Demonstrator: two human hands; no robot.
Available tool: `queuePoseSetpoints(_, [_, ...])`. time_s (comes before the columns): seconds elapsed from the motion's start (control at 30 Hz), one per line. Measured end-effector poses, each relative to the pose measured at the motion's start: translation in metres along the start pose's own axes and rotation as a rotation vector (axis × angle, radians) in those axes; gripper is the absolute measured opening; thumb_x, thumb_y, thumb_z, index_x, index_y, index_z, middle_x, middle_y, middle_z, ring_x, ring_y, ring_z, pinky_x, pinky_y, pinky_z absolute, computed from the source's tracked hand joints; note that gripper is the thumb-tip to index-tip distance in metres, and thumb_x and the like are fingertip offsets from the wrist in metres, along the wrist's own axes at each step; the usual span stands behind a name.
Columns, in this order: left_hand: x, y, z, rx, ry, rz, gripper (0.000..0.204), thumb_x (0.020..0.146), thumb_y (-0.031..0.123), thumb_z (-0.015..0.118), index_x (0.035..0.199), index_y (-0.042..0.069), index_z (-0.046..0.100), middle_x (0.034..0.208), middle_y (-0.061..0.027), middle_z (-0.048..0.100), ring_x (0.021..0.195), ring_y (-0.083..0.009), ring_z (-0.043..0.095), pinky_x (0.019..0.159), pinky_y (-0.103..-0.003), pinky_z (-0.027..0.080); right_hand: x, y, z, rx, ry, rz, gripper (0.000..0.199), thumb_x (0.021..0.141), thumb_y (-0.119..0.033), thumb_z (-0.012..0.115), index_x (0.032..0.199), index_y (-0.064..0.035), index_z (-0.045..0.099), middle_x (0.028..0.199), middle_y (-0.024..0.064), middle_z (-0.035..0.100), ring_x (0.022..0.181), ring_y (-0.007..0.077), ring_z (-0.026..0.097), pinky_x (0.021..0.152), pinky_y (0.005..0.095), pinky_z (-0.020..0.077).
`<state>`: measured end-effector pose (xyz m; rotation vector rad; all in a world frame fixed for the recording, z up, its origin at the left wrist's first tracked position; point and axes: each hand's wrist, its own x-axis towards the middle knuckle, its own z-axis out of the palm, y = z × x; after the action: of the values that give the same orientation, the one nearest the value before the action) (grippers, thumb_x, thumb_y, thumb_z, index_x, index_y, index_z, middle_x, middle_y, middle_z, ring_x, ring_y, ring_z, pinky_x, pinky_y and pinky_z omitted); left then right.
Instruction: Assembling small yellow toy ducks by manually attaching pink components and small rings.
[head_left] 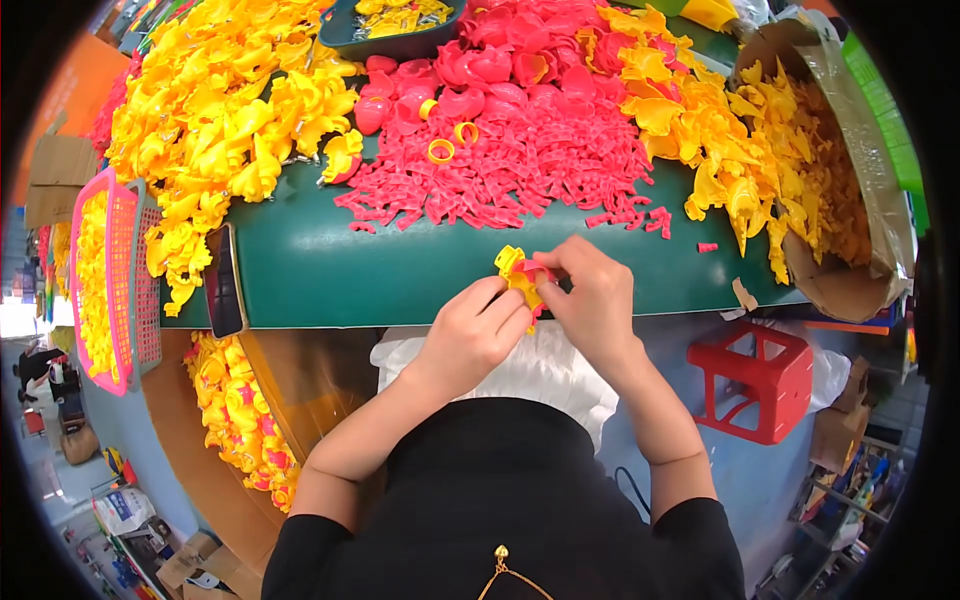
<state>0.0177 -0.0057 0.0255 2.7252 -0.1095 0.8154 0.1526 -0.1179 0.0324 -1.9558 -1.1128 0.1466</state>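
Just over the near edge of the green table (300, 270), both my hands meet at a small yellow plastic part (510, 262) with pink pieces in it. My left hand (470, 335) grips its lower left side between thumb and fingers. On the right, my right hand (590, 295) is closed, thumb and index finger pinching at a pink piece (532, 268) against the yellow part. The fingers hide much of both parts. Beyond them lies a heap of small pink plastic pieces (480, 180), with yellow rings (441, 151) on top.
Yellow parts (240, 100) are heaped at the far left, and more spill from a cardboard box (850, 180) on the right. A phone (225, 280) lies by the left edge. Below stand a pink basket (105, 280), a carton of assembled pieces (240, 410) and a red stool (755, 380).
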Motion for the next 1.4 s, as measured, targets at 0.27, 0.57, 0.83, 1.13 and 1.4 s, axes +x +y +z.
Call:
queuePoseSetpoints(0.27, [0.0, -0.001, -0.001, 0.003, -0.033, 0.045, 0.02, 0.065, 0.002, 0.066, 0.085, 0.0, 0.063, 0.095, -0.0096, 0.062, 0.092, -0.0259, 0.061, 0.076, -0.033, 0.054, -0.005, -0.009, -0.011, -0.146, -0.014, -0.092, 0.016, 0.074, -0.004, 0.074, 0.089, -0.0012, 0.067, 0.074, 0.0096, 0.06, 0.061, 0.0257, 0.061, 0.053, 0.0331, 0.0473])
queuePoseSetpoints(0.57, [0.002, 0.026, -0.011, -1.716, 0.038, -0.885, 0.08, 0.093, 0.067, 0.039, 0.135, 0.0, 0.043, 0.132, -0.0164, 0.05, 0.097, -0.0308, 0.063, 0.082, -0.041, 0.053, -0.003, -0.009, -0.059, 0.112, -0.085, -0.19, 0.021, 0.082, -0.006, 0.069, 0.102, -0.0018, 0.069, 0.088, 0.0098, 0.067, 0.081, 0.0252, 0.067, 0.07, 0.0326, 0.053])
queuePoseSetpoints(0.83, [-0.004, 0.01, 0.019, -2.82, -0.356, -0.997, 0.06, 0.102, 0.047, 0.036, 0.143, 0.003, 0.034, 0.135, -0.0211, 0.047, 0.097, -0.0328, 0.063, 0.083, -0.039, 0.054, 0.042, 0.046, -0.113, -0.152, 0.246, -0.161, 0.032, 0.08, -0.011, 0.072, 0.111, -0.0052, 0.068, 0.11, 0.0105, 0.069, 0.104, 0.0278, 0.063, 0.09, 0.0368, 0.0487])
queuePoseSetpoints(1.13, [0.006, -0.001, 0.017, -2.727, -0.003, -0.991, 0.052, 0.101, 0.036, 0.048, 0.145, 0.011, 0.035, 0.149, -0.0187, 0.033, 0.117, -0.0406, 0.055, 0.098, -0.046, 0.05, 0.097, 0.104, -0.134, -0.273, 0.159, -0.133, 0.03, 0.083, -0.006, 0.064, 0.113, -0.0076, 0.065, 0.116, 0.0124, 0.062, 0.116, 0.0303, 0.052, 0.099, 0.0402, 0.0417])
queuePoseSetpoints(1.4, [0.012, -0.002, 0.026, -2.775, -0.065, -0.782, 0.05, 0.101, 0.034, 0.048, 0.142, 0.009, 0.037, 0.153, -0.0223, 0.025, 0.124, -0.0379, 0.05, 0.103, -0.045, 0.045, 0.093, 0.127, -0.122, -0.352, 0.439, -0.168, 0.025, 0.083, -0.006, 0.067, 0.107, -0.008, 0.069, 0.116, 0.0149, 0.061, 0.112, 0.0328, 0.055, 0.096, 0.0388, 0.044])
